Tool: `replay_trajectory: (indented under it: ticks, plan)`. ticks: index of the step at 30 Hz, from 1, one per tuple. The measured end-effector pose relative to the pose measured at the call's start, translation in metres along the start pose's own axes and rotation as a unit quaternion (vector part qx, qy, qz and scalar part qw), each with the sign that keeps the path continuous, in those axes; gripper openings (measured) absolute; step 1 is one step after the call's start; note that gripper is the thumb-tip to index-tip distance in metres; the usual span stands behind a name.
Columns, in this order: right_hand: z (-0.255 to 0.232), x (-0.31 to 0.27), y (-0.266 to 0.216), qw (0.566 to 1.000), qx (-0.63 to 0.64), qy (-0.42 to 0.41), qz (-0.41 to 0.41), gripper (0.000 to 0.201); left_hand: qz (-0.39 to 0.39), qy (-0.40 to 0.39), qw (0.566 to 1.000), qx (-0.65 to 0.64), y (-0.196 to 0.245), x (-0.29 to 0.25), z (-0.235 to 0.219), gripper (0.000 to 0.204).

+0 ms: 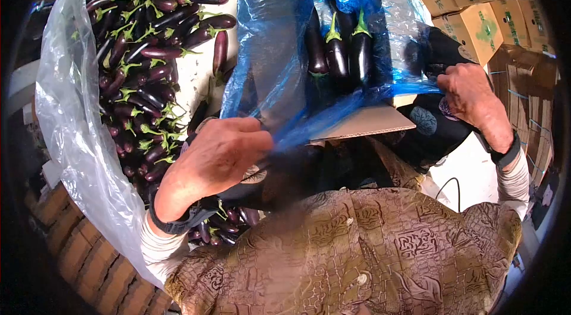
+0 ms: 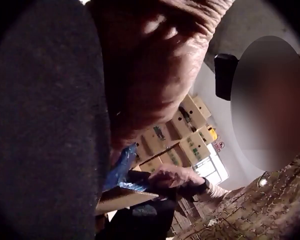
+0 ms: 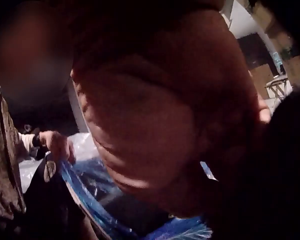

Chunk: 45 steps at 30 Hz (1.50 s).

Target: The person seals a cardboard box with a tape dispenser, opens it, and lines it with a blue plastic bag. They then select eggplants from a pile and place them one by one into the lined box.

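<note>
A blue plastic bag [image 1: 267, 24] lines an open cardboard box [image 1: 363, 123] in front of the person. Several dark, glossy eggplants [image 1: 337, 56] lie side by side inside it, green stems toward the far end. My left hand [image 1: 217, 154] grips the near left edge of the bag, fingers curled round the film. At the near right corner, my right hand [image 1: 473, 95] pinches the bag's edge. Between the two hands the film is drawn into a taut, twisted strip. The right wrist view shows the blue film [image 3: 97, 195] running from the left hand.
A large heap of loose eggplants [image 1: 148, 71] covers the left side, bordered by a clear plastic sheet [image 1: 71, 107]. Stacked cardboard boxes [image 1: 476, 30] stand at the right rear. Flattened cardboard [image 1: 526, 101] is piled at the right. The person's patterned lap [image 1: 357, 243] is close below.
</note>
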State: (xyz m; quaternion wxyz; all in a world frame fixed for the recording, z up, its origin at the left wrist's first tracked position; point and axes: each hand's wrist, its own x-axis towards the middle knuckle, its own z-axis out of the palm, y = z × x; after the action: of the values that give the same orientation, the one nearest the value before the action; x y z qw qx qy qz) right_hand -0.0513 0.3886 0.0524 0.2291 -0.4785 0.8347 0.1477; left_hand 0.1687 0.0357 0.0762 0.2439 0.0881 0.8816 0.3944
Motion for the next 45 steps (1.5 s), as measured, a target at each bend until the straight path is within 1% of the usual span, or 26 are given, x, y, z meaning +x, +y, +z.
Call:
replay_trajectory:
  ticks: [2, 4, 6, 7, 8, 10, 12, 14, 16, 18, 20, 22, 23, 24, 28, 30, 32, 34, 35, 36, 37, 40, 41, 42, 44, 45]
  plan:
    - [0.010, 0.003, 0.000, 0.999, -0.037, 0.029, -0.009, 0.024, 0.003, 0.012, 0.999, 0.041, 0.003, -0.005, 0.001, 0.012]
    - [-0.011, 0.004, -0.013, 0.999, -0.038, 0.024, 0.000, 0.033, 0.002, 0.022, 0.997, 0.080, 0.003, -0.009, 0.000, 0.014]
    - [-0.026, 0.011, -0.025, 0.984, -0.011, 0.179, 0.020, 0.031, 0.025, -0.002, 0.996, 0.081, 0.002, -0.012, -0.006, 0.013]
    - [-0.035, 0.017, -0.033, 0.981, 0.039, 0.190, -0.009, 0.028, 0.026, -0.002, 0.996, 0.080, 0.000, -0.013, -0.008, 0.013]
    - [-0.043, 0.026, -0.038, 0.985, 0.088, 0.141, -0.036, 0.025, 0.050, -0.003, 0.996, 0.073, -0.002, -0.013, -0.010, 0.013]
    - [-0.039, 0.044, -0.043, 0.980, 0.113, 0.137, -0.093, 0.025, 0.072, -0.001, 0.995, 0.063, -0.003, -0.017, -0.014, 0.014]
    - [-0.022, 0.095, -0.063, 0.973, 0.147, 0.034, -0.174, 0.023, -0.004, 0.089, 0.988, -0.128, 0.001, -0.028, -0.023, 0.018]
    - [0.044, 0.135, -0.065, 0.920, 0.254, 0.056, -0.294, 0.021, -0.076, 0.144, 0.976, -0.141, -0.011, -0.043, -0.028, 0.018]
    - [0.063, 0.144, -0.054, 0.923, 0.247, -0.089, -0.282, 0.053, -0.126, 0.238, 0.934, -0.235, -0.032, -0.061, -0.018, 0.014]
    - [0.094, 0.148, -0.054, 0.949, 0.174, -0.086, -0.250, 0.038, -0.183, 0.315, 0.891, -0.269, -0.065, -0.083, 0.002, 0.013]
    - [0.113, 0.143, -0.060, 0.939, 0.200, -0.094, -0.262, 0.025, -0.256, 0.374, 0.836, -0.311, -0.100, -0.096, 0.033, 0.012]
    - [0.071, 0.116, -0.078, 0.930, 0.249, -0.069, -0.260, 0.008, -0.284, 0.397, 0.802, -0.345, -0.133, -0.107, 0.075, 0.011]
    - [0.045, 0.108, -0.081, 0.908, 0.311, -0.122, -0.254, 0.007, -0.308, 0.403, 0.781, -0.363, -0.150, -0.113, 0.104, 0.012]
    - [0.018, 0.096, -0.086, 0.877, 0.386, -0.120, -0.259, 0.009, -0.330, 0.410, 0.760, -0.381, -0.167, -0.118, 0.135, 0.012]
    - [-0.051, 0.055, -0.082, 0.814, 0.492, -0.270, -0.146, 0.006, -0.414, 0.347, 0.758, -0.366, -0.201, -0.122, 0.256, 0.018]
    - [-0.060, 0.056, -0.099, 0.903, 0.377, -0.106, -0.176, 0.014, -0.432, 0.298, 0.689, -0.500, -0.219, -0.125, 0.307, 0.022]
    - [-0.044, 0.072, -0.111, 0.933, 0.333, -0.008, -0.135, 0.043, -0.360, 0.336, 0.653, -0.576, -0.234, -0.121, 0.359, 0.020]
    - [-0.008, 0.090, -0.106, 0.946, 0.291, -0.018, -0.140, 0.046, -0.397, 0.341, 0.655, -0.544, -0.226, -0.113, 0.368, 0.022]
    - [0.061, 0.099, -0.074, 0.935, 0.317, -0.091, -0.134, 0.047, -0.393, 0.355, 0.652, -0.543, -0.220, -0.110, 0.368, 0.024]
    - [0.080, 0.106, -0.063, 0.928, 0.326, -0.125, -0.132, 0.047, -0.385, 0.371, 0.651, -0.540, -0.218, -0.106, 0.365, 0.025]
    - [0.083, 0.113, -0.068, 0.920, 0.333, -0.160, -0.129, 0.048, -0.394, 0.365, 0.650, -0.538, -0.217, -0.105, 0.362, 0.028]
    - [0.054, 0.118, -0.081, 0.941, 0.212, -0.119, -0.235, 0.036, -0.396, 0.380, 0.647, -0.529, -0.212, -0.110, 0.354, 0.025]
    - [0.049, 0.123, -0.083, 0.929, 0.245, -0.142, -0.240, 0.028, -0.397, 0.381, 0.644, -0.532, -0.215, -0.111, 0.361, 0.025]
    - [0.042, 0.124, -0.085, 0.915, 0.278, -0.164, -0.243, 0.022, -0.419, 0.407, 0.620, -0.523, -0.221, -0.112, 0.369, 0.025]
    - [0.001, 0.111, -0.110, 0.879, 0.429, -0.135, -0.161, 0.017, -0.441, 0.430, 0.597, -0.514, -0.227, -0.115, 0.378, 0.024]
    - [-0.001, 0.109, -0.104, 0.917, 0.349, -0.101, -0.166, 0.020, -0.453, 0.449, 0.559, -0.529, -0.228, -0.115, 0.379, 0.024]
